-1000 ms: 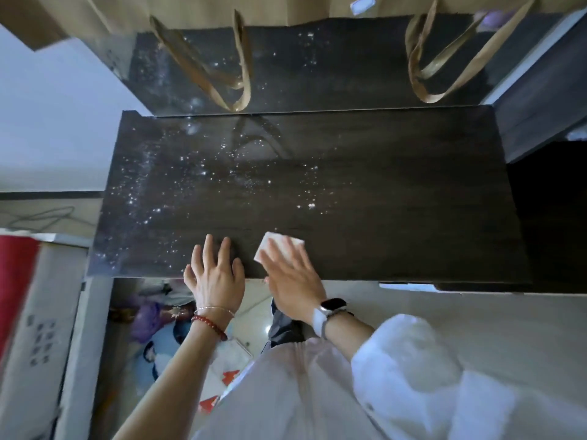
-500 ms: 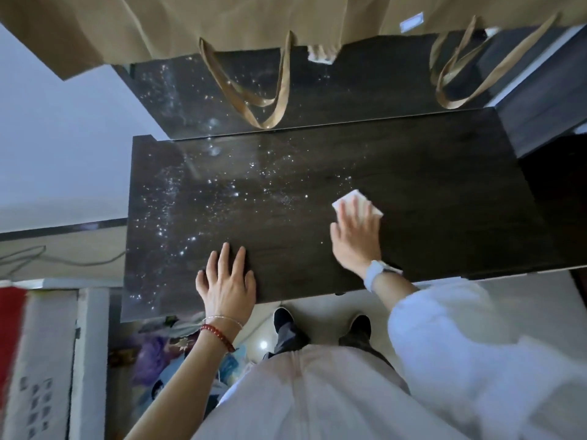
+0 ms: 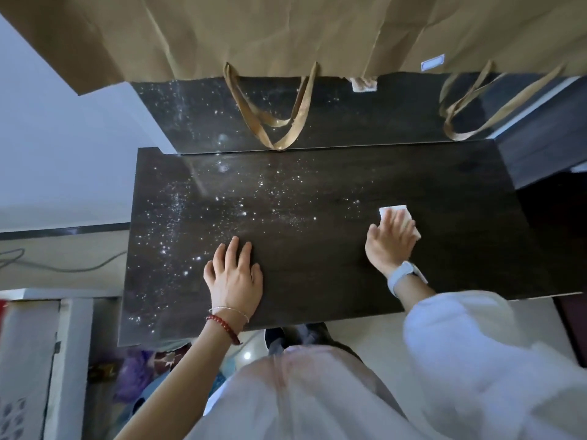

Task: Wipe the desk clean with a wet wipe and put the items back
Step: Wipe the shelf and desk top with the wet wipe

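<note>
At the lower middle of the frame the left hand [image 3: 234, 279] lies flat on the dark worktop [image 3: 317, 281], fingers [image 3: 233, 252] straight and together, holding nothing; a red bead bracelet [image 3: 222, 328] circles its wrist. To the right of centre the right hand [image 3: 389, 241], with a pale watch [image 3: 403, 276] on the wrist, presses the white wet wipe [image 3: 395, 211] down with outstretched fingers [image 3: 398, 222]; the wipe's far edge shows beyond the fingertips. White specks [image 3: 178, 223] are scattered over the left and middle of the worktop. Along the top of the frame brown paper bags [image 3: 254, 33] stand at the back, their ribbon handles [image 3: 270, 122] hanging down; what they hold cannot be seen. Compared with half a second ago, the wipe and right hand have slid further right, while the left hand has stayed planted.
</note>
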Motion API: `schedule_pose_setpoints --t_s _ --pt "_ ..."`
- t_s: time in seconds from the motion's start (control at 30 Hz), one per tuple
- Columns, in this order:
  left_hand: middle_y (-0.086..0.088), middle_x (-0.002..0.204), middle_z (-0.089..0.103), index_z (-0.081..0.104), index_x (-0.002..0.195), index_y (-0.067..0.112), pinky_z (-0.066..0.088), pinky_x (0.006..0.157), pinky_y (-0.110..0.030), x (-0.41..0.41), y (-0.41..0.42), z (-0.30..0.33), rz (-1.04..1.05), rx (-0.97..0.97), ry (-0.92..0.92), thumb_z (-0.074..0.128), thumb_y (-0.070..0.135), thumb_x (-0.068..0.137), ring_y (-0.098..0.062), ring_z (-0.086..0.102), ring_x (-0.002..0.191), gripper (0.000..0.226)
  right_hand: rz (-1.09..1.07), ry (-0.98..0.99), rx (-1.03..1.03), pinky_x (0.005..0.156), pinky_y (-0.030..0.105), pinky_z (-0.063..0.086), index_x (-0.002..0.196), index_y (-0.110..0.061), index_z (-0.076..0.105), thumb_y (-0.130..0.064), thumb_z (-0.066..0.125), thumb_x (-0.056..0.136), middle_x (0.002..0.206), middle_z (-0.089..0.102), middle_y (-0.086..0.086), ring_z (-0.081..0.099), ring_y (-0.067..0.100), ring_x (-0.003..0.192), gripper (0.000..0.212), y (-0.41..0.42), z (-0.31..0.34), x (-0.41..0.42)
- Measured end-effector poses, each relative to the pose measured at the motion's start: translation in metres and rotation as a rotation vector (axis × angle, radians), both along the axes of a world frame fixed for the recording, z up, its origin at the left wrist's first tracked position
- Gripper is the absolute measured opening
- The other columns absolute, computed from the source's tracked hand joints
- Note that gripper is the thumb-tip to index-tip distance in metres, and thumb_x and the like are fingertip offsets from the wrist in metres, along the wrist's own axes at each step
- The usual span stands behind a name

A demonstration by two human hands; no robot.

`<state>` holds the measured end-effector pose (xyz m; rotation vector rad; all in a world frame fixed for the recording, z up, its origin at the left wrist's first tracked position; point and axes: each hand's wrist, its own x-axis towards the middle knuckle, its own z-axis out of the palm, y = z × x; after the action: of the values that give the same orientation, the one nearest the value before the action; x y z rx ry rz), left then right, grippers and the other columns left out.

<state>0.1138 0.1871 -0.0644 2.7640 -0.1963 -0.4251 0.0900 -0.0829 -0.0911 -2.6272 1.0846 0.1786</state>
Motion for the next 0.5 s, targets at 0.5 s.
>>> schedule_pose_setpoints --t_s 0.5 --pt "0.002 0.153 0.02 0.03 0.139 0.031 0.009 0.111 -0.046 0.035 -0.035 -0.016 0.059 0.107 0.006 0.028 0.048 0.083 -0.023 0.01 0.141 0.058 0.069 -0.063 0.009 0.112 0.056 0.009 0.143 -0.01 0.023 -0.037 0.018 0.094 0.152 0.015 0.021 0.009 0.042 0.14 0.056 -0.053 -0.009 0.063"
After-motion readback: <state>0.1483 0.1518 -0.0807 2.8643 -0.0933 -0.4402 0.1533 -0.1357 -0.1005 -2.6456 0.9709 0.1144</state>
